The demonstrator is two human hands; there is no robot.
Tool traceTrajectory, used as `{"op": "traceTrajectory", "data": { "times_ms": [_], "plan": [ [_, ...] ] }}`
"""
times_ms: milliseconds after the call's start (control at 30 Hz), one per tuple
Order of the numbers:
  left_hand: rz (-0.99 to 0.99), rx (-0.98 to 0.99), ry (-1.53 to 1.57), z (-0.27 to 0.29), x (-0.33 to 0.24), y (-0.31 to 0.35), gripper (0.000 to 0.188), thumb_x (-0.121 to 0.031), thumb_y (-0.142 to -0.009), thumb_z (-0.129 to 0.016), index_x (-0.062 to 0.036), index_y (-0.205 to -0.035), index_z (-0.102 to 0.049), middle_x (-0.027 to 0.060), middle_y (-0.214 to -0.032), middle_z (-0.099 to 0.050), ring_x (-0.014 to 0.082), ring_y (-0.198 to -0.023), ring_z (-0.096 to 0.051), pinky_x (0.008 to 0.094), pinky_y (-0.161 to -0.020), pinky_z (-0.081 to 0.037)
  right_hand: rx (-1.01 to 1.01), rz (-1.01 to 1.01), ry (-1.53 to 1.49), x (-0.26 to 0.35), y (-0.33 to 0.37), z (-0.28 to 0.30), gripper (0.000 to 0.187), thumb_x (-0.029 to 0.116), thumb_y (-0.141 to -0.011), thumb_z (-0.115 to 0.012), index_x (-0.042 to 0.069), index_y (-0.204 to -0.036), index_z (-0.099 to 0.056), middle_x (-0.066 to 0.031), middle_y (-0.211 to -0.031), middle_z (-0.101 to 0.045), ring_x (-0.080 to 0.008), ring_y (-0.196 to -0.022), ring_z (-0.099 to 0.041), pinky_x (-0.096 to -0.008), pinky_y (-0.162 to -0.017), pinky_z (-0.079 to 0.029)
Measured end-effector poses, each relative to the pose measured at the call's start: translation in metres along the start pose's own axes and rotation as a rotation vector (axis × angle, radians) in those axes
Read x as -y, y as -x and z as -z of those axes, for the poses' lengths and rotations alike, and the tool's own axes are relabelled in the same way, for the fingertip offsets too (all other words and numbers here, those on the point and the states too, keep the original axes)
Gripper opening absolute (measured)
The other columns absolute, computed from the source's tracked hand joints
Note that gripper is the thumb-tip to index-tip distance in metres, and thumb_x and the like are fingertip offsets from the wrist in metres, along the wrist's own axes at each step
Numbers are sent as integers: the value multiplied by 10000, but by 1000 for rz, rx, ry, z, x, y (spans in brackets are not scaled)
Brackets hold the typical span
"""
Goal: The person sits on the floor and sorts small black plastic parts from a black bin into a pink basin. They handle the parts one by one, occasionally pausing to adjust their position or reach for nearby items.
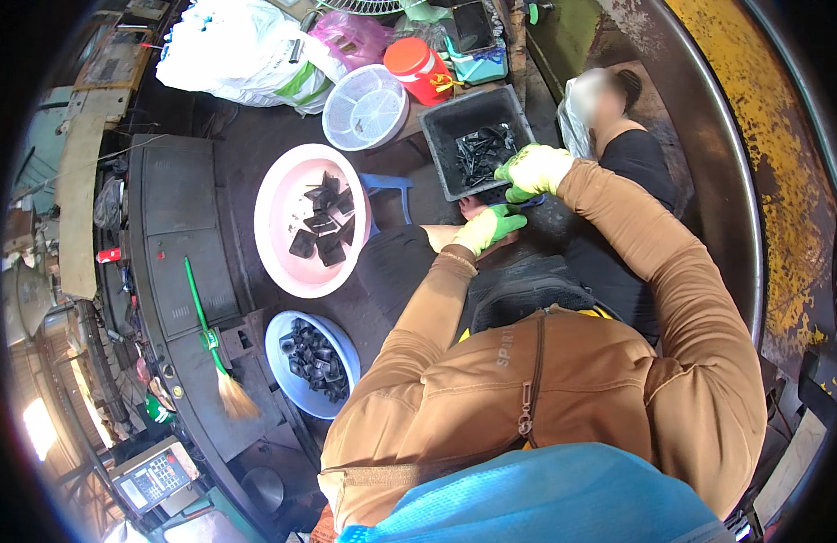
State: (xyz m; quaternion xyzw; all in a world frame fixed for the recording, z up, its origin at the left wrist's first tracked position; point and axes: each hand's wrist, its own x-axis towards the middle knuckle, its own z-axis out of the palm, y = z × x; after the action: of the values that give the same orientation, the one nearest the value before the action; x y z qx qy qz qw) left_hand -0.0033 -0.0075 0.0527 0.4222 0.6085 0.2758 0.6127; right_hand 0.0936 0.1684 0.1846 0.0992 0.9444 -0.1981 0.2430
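Note:
My right hand (536,172), in a yellow-green glove, is at the near right corner of a black bin (434,149). Its fingers curl down, and a small blue piece (534,200) shows just below them; what they grip is too small to make out. Just below and to the left is my left hand (491,229), in a matching glove. Its fingers are bent together over my lap, and whatever they hold is hidden. Inside the bin lie many thin black pieces (486,152).
To the left, a pink basin (272,253) holds black square parts (326,222); a blue basin (287,389) has smaller black pieces. Beyond stand a white basket (364,109), a red container (418,71) and white sacks (237,54). Another person (636,158) sits at right.

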Motion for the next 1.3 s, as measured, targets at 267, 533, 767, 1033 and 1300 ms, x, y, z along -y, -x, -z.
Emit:
{"op": "traceTrajectory", "data": {
  "times_ms": [267,533,767,1033,1300],
  "plan": [
    [17,7,88,-1,-4,1,309,-102,-856,-644,-119,-1164,-649,130,-1218,-617,312,-1101,-617,378,-921,-513,-19,13,-5,-2,-2,-4,510,375,-787,-650,149,-1245,-653,-160,-1181,-682,-347,-1103,-643,-441,-932,-500],
    [-34,3,-28,0,-11,3,311,-118,-825,-688,-125,-1136,-671,122,-1242,-616,308,-1118,-614,380,-920,-520,-61,32,4,0,2,-1,443,363,-770,-653,128,-1143,-689,-166,-1066,-710,-364,-1013,-671,-453,-876,-518],
    [91,-36,-5,-2,-16,3,283,-197,-860,-694,-122,-1133,-672,109,-1255,-613,303,-1152,-596,390,-962,-501,-30,8,-16,7,11,10,458,365,-768,-659,132,-1162,-684,-166,-1094,-704,-358,-1035,-664,-443,-891,-514],
    [-78,10,-145,1,1,0,308,-225,-857,-705,-133,-1149,-668,115,-1256,-607,310,-1153,-594,395,-967,-500,-17,-4,-20,9,14,13,470,369,-778,-654,133,-1184,-675,-160,-1116,-700,-353,-1062,-656,-438,-909,-507],
    [-367,-27,-633,2,14,-5,304,-224,-862,-701,-131,-1149,-665,131,-1240,-612,315,-1120,-610,391,-946,-511,-20,6,-18,9,14,13,456,362,-767,-662,122,-1153,-687,-169,-1106,-700,-354,-1049,-660,-443,-899,-510]
  ]
}}
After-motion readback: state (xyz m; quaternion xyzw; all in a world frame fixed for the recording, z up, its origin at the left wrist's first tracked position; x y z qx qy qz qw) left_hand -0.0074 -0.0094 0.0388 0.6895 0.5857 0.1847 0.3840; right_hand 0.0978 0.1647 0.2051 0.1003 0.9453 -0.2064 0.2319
